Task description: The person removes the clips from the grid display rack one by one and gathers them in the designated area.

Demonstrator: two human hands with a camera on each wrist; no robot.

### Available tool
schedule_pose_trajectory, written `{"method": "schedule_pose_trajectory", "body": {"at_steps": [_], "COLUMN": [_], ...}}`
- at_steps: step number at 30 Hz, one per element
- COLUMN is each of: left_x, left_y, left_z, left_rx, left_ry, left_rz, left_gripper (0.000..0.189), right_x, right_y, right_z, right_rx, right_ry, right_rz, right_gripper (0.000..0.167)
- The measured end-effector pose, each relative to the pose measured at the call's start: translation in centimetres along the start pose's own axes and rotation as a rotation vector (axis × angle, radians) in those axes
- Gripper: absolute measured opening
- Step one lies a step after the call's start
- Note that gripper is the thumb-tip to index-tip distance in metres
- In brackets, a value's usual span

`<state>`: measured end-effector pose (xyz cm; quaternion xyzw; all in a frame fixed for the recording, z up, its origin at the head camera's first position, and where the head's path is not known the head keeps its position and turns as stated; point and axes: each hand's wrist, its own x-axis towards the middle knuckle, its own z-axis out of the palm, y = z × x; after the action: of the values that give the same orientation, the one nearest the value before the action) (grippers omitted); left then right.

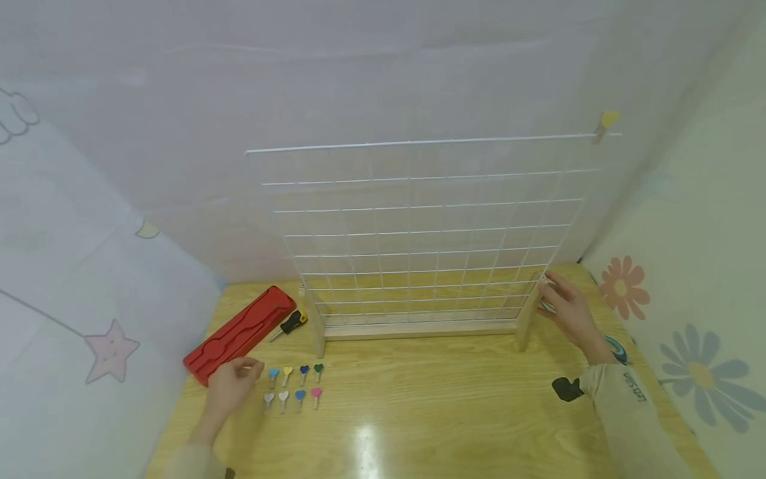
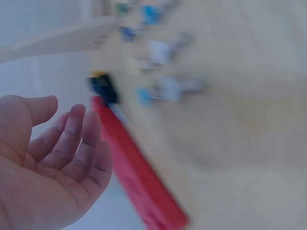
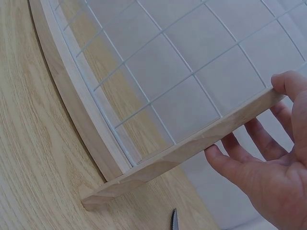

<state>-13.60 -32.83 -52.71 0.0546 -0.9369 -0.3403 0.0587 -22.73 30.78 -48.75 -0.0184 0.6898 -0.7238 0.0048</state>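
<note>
A white wire grid (image 1: 409,235) stands upright in a wooden stand (image 1: 419,329). My right hand (image 1: 567,311) holds the stand's right wooden side post (image 3: 192,149), thumb at its upper edge and fingers along the other side. One yellow heart-topped clothespin (image 1: 608,121) is clipped on the grid's top wire near the right end. My left hand (image 1: 230,392), empty with fingers loosely bent, hovers by the near end of a red tray (image 1: 239,332). Just right of it, small heart-topped clothespins (image 1: 300,397) in several colours lie in two rows on the table.
A black-and-yellow screwdriver (image 1: 292,322) lies between the tray and the stand's left post. Toward the right table edge is a teal round object (image 1: 616,349). A dark serrated tip (image 3: 174,219) shows beside the stand's foot. Printed cloth walls surround the wooden table (image 1: 443,406).
</note>
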Motion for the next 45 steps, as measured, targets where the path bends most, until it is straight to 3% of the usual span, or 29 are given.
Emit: {"method": "schedule_pose_trajectory", "body": {"at_steps": [4, 7, 11, 18, 28, 35, 40, 45], "left_x": [1.7, 2.8, 4.2, 5.3, 5.8, 6.7, 7.6, 8.2], "left_y": [5.3, 9.7, 15.6, 25.2, 37.2, 44.6, 48.8, 51.6], "left_z": [-1.6, -2.5, -2.9, -2.1, -1.9, -2.6, -2.8, -2.9], "left_rx": [-0.083, -0.190, -0.322, -0.412, -0.286, -0.009, 0.086, 0.093], "left_ry": [0.050, 0.036, -0.037, -0.159, -0.239, -0.252, -0.252, -0.215], "left_rz": [0.080, 0.152, 0.272, 0.424, 0.640, 0.764, 0.845, 0.937], "left_gripper": [0.028, 0.027, 0.027, 0.028, 0.029, 0.036, 0.038, 0.038], "right_x": [0.1, 0.1, 0.1, 0.4, 0.4, 0.7, 0.6, 0.6], "right_y": [0.1, 0.2, 0.2, 0.3, 0.3, 0.3, 0.2, 0.3], "right_z": [-0.1, -0.1, -0.1, -0.4, -1.2, -1.3, -1.1, -0.9], "right_rx": [-0.007, -0.021, -0.020, 0.022, -0.009, 0.002, 0.016, -0.004], "right_ry": [0.004, 0.003, -0.005, -0.015, -0.019, -0.025, -0.028, -0.037], "right_rz": [-0.006, -0.003, 0.000, -0.015, 0.006, 0.001, -0.004, -0.006], "right_gripper": [0.069, 0.070, 0.070, 0.070, 0.071, 0.070, 0.070, 0.070]}}
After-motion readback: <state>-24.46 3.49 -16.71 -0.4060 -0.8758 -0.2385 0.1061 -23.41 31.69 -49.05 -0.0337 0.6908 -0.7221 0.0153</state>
